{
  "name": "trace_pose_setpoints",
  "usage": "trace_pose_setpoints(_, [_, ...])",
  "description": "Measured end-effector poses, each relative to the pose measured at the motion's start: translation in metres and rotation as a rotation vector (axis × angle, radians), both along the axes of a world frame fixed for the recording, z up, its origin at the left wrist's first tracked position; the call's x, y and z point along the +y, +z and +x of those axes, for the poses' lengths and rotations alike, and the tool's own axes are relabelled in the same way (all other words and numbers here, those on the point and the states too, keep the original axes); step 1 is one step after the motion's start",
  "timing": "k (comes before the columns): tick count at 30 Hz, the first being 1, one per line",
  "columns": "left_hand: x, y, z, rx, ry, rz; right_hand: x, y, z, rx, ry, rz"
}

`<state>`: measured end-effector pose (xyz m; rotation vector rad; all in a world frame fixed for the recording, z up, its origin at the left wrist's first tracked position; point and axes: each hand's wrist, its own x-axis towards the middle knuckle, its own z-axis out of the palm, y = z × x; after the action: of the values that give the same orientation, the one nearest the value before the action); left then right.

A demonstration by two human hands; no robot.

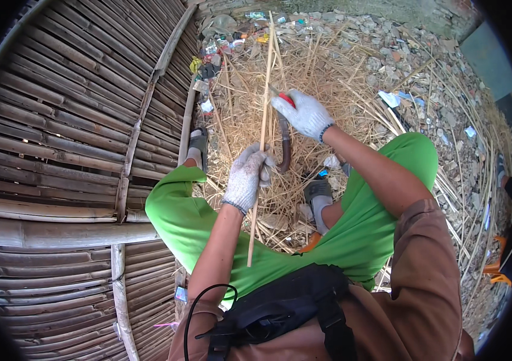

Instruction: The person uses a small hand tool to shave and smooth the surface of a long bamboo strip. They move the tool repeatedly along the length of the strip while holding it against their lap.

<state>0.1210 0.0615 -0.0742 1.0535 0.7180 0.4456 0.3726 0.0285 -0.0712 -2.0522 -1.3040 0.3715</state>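
My left hand, in a white knitted glove, is closed around a long pale bamboo strip. The strip stands nearly upright in the view, its lower end over my lap. Higher up and to the right, my gloved right hand grips a red-handled knife. Its blade points left at the strip; whether it touches cannot be made out. Between and below my hands, a dark curved tool with a brown handle rests on the straw-like shavings.
A bamboo slat wall runs along my left. Rubble and litter cover the ground ahead and to the right, with loose bamboo strips beside my right knee. At the far right edge another person is near an orange stool.
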Motion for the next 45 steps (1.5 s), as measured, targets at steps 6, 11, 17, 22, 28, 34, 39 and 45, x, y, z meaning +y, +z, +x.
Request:
trace_pose_setpoints(6, [0.003,-0.007,-0.007,0.046,0.002,0.022,-0.017,-0.015,-0.027,-0.274,0.261,-0.078])
trace_pose_setpoints(11, [-0.009,-0.001,-0.018,0.141,-0.018,0.049,-0.008,0.002,-0.004,-0.404,0.248,-0.166])
trace_pose_setpoints(17, [-0.017,0.008,-0.024,0.093,-0.005,-0.046,-0.009,0.004,-0.026,-0.352,0.317,-0.130])
trace_pose_setpoints(22, [-0.023,0.018,-0.046,-0.019,-0.173,-0.191,-0.008,0.001,0.100,-0.294,-0.160,-0.220])
trace_pose_setpoints(28, [-0.013,-0.007,-0.050,-0.156,-0.027,-0.259,-0.024,0.002,0.021,-0.254,0.129,-0.041])
trace_pose_setpoints(34, [-0.018,-0.009,-0.040,-0.027,-0.003,-0.131,-0.027,-0.010,-0.045,-0.285,0.443,-0.094])
trace_pose_setpoints(39, [-0.037,-0.002,-0.033,0.096,0.030,-0.045,-0.019,-0.020,-0.031,-0.356,0.366,-0.074])
trace_pose_setpoints(45, [-0.039,-0.014,-0.043,0.003,-0.006,-0.185,-0.012,-0.015,-0.009,-0.340,0.299,-0.250])
